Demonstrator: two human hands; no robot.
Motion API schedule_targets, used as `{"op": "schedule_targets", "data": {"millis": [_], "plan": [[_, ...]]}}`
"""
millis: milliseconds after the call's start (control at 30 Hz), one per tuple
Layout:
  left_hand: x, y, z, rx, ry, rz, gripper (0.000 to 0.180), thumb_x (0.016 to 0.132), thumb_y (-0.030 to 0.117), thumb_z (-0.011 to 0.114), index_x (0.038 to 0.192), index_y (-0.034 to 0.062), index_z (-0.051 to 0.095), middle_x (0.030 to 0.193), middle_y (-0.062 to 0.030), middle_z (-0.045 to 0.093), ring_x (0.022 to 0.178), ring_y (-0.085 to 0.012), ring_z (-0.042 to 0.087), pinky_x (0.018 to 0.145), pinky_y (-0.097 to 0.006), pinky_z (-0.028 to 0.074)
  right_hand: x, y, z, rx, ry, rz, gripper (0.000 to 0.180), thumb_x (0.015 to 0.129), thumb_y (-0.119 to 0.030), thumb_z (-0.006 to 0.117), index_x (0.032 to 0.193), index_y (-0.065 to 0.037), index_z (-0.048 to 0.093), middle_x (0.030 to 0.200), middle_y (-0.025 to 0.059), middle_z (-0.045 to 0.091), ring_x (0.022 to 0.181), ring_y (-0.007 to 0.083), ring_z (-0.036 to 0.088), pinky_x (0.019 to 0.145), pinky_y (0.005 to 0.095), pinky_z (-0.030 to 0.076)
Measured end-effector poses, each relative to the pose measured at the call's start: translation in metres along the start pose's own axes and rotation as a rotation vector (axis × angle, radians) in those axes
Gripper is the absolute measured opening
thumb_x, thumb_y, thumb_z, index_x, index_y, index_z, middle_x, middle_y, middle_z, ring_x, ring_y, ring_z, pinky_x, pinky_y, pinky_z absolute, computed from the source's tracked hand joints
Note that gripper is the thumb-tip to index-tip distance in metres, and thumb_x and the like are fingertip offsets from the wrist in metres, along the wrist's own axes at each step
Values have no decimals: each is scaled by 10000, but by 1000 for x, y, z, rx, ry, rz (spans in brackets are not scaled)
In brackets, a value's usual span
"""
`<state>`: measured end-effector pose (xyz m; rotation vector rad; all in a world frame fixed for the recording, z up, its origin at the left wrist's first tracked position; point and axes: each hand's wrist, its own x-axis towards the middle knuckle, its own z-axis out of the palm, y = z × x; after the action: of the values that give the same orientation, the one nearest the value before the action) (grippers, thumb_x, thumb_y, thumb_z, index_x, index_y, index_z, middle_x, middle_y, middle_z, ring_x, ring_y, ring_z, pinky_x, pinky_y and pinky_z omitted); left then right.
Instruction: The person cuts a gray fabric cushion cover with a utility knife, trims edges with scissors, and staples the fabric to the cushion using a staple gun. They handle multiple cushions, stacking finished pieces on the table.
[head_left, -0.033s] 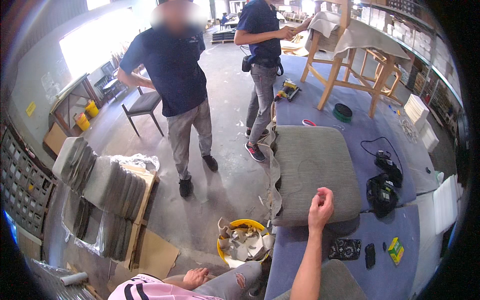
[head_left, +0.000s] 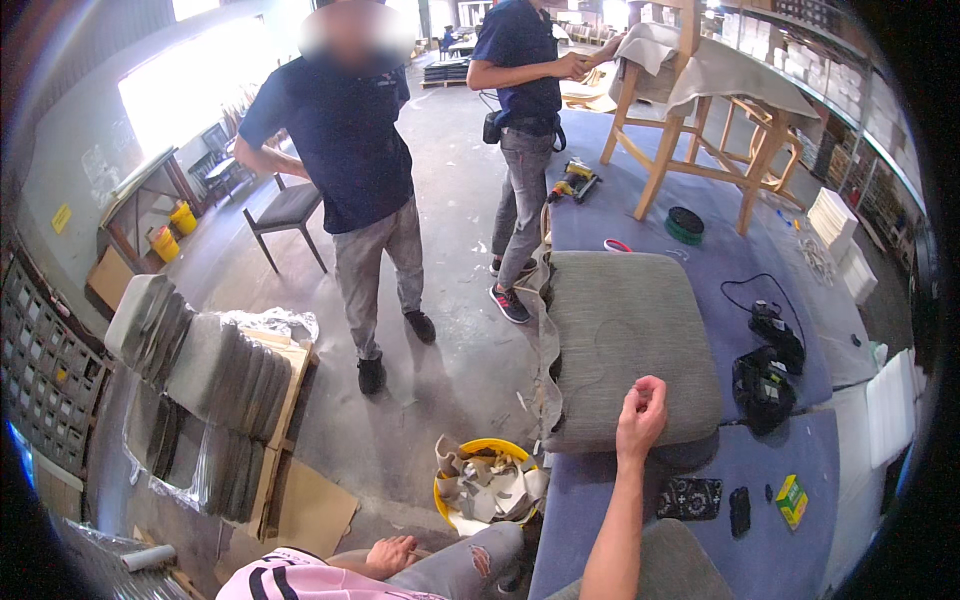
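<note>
A grey fabric seat cushion (head_left: 630, 330) lies on the blue-covered table, its loose cloth edge ruffled along the left side. My right hand (head_left: 642, 412) rests at the cushion's near part, fingers loosely curled in and holding nothing I can see. Under my right forearm is another piece of grey fabric or cushion (head_left: 672, 565), partly hidden. My left hand (head_left: 393, 555) lies on my leg, fingers extended and empty.
A yellow bucket (head_left: 488, 448) of fabric scraps stands left of the table. Stacked grey cushions (head_left: 215, 370) sit on a pallet. Two people stand beyond; one is beside a wooden chair (head_left: 665, 160). A nail gun (head_left: 575, 180), black tool (head_left: 765, 385) and yellow-green box (head_left: 792, 500) lie on the table.
</note>
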<state>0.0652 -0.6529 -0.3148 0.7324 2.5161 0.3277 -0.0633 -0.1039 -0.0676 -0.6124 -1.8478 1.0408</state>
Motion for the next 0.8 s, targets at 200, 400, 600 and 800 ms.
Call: {"op": "schedule_targets", "data": {"millis": [200, 400, 600, 800], "plan": [[17, -8, -1, -20, -67, -69, 349, 1041, 381, 557, 1208, 81, 618, 1144, -201, 769, 1097, -401, 744, 943, -539, 583, 6, 9, 1, -30, -26, 18, 78, 911, -58, 635, 988, -52, 623, 871, 46, 601, 699, 169, 561, 658, 362, 465], [23, -5, -9, -30, -67, -66, 342, 1064, 360, 513, 1236, 87, 626, 1137, -196, 767, 1088, -413, 738, 939, -548, 579, 9, 11, 0, -34, -62, -18, 40, 907, -71, 639, 939, -58, 618, 819, 44, 599, 682, 175, 568, 653, 364, 473], [25, -1, -12, -17, -98, -99, 354, 1078, 398, 510, 1248, 107, 618, 1155, -202, 777, 1093, -399, 747, 939, -542, 581, 9, -3, -1, -43, -59, -2, 56, 940, -102, 651, 932, -59, 617, 786, 42, 607, 661, 179, 578, 635, 369, 473], [25, -2, -11, -2, -47, -52, 372, 1057, 429, 542, 1219, 105, 624, 1102, -186, 788, 1057, -397, 756, 883, -540, 598, 8, 10, -1, -66, -84, -36, 84, 964, -120, 663, 936, -54, 618, 763, 41, 596, 660, 188, 585, 628, 377, 474]]}}
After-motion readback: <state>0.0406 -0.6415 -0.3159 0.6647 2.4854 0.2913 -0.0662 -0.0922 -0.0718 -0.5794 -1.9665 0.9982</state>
